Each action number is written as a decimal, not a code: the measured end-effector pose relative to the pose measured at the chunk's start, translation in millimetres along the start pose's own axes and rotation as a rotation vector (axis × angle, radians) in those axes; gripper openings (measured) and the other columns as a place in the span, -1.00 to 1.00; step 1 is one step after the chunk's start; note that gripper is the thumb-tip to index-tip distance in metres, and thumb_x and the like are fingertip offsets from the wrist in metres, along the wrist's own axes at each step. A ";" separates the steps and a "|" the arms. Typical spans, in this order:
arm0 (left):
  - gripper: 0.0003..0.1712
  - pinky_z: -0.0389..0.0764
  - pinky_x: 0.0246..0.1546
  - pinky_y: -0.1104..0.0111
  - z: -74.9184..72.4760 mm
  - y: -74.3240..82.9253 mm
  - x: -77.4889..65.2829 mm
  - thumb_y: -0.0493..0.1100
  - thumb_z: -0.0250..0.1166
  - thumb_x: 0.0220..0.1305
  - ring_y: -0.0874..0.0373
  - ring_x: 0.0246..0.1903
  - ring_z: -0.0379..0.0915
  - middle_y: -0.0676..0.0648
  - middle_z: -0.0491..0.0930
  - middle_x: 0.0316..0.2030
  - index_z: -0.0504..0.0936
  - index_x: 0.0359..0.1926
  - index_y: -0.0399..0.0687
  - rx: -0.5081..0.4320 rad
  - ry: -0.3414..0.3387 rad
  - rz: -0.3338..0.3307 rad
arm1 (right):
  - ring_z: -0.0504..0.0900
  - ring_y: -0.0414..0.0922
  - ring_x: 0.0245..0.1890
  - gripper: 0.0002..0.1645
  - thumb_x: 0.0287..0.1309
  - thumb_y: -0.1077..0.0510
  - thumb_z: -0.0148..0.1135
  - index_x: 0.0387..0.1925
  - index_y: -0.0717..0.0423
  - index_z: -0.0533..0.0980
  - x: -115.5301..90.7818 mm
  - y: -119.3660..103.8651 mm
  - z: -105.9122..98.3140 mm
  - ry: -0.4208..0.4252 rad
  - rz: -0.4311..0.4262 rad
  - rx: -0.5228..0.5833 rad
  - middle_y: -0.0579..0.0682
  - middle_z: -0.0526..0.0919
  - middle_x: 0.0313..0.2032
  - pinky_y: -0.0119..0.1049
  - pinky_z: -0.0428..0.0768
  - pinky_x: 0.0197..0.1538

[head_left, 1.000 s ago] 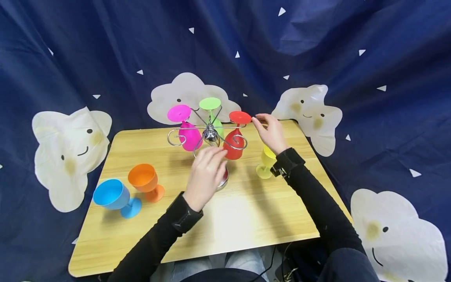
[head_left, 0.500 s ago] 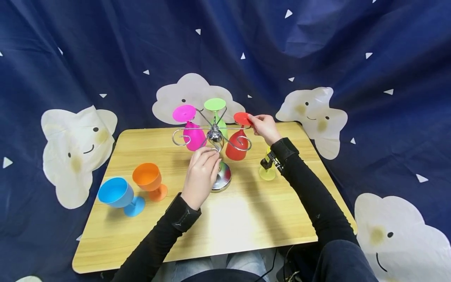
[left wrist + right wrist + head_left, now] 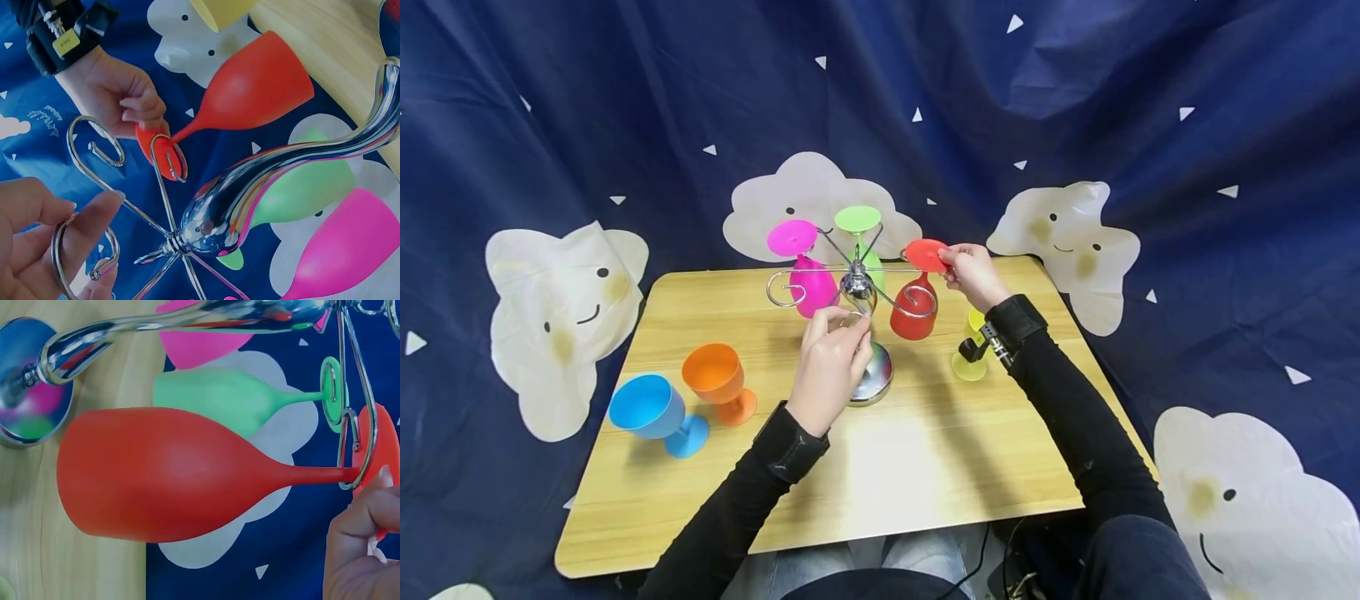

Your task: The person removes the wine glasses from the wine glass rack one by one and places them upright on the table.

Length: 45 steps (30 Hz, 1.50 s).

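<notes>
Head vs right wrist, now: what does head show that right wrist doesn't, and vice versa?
Only head: blue goblet, orange goblet, and the left hand holding the metal rack.

Only right wrist: the bowl of the red goblet, unobstructed; in head, the metal rack crosses it.

Both: red goblet, green goblet, pink goblet, metal rack, right hand pinching the red goblet's foot.

The right wrist view crops the right hand (image 3: 350, 556), which partly hides the red goblet's foot (image 3: 386, 439).

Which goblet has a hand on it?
The red goblet, upside down at the metal rack: the right hand pinches its base. Neither hand holds any of the others.
</notes>
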<state>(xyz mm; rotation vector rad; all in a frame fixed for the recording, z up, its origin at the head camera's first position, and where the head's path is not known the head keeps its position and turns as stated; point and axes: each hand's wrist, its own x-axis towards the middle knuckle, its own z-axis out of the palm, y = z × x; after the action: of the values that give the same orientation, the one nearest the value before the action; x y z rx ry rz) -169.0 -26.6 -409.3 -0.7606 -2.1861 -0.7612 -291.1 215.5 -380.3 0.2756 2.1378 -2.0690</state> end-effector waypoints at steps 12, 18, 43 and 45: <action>-0.75 0.46 0.01 0.12 -5.9 -4.6 0.8 -0.29 0.35 0.21 -0.08 -0.05 0.44 -0.17 0.72 -0.34 0.70 -0.09 -0.31 0.022 -0.025 -0.021 | 0.30 -0.20 -0.67 -0.77 0.42 0.19 -0.01 -0.07 0.31 0.29 -12.2 -7.3 13.5 -0.126 -0.077 -0.035 0.07 0.44 -0.47 -0.46 0.21 -0.61; -0.75 0.45 0.05 0.12 -6.0 -5.2 0.1 -0.27 0.35 0.22 -0.09 -0.04 0.44 -0.18 0.72 -0.33 0.70 -0.10 -0.30 0.028 -0.026 -0.010 | 0.29 -0.19 -0.68 -0.77 0.41 0.21 0.00 -0.08 0.33 0.31 -12.8 -13.6 21.4 -0.182 -0.086 -0.054 0.08 0.44 -0.47 -0.44 0.19 -0.62; -0.70 0.55 0.05 0.17 -2.1 -2.7 -1.0 -0.32 0.40 0.14 -0.10 -0.04 0.53 -0.27 0.64 -0.05 0.68 -0.08 -0.33 0.162 -0.016 0.110 | 0.31 -0.15 -0.64 -0.73 0.45 0.17 -0.05 -0.10 0.36 0.40 16.5 -29.7 37.8 -0.099 -0.108 -0.008 0.07 0.43 -0.55 -0.42 0.23 -0.60; -0.69 0.55 0.05 0.18 -2.7 -2.4 -0.6 -0.32 0.40 0.13 -0.09 -0.05 0.54 -0.24 0.67 -0.08 0.68 -0.08 -0.34 0.175 -0.014 0.123 | 0.30 -0.15 -0.64 -0.74 0.45 0.17 -0.06 -0.12 0.35 0.40 18.6 -29.8 35.1 -0.075 -0.103 0.014 0.07 0.40 -0.56 -0.41 0.21 -0.59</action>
<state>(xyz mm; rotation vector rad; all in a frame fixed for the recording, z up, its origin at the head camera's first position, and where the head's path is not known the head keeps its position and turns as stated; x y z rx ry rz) -169.2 -30.2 -408.8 -0.8039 -2.1622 -0.4975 -316.8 180.0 -357.0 0.0889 2.1368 -2.1140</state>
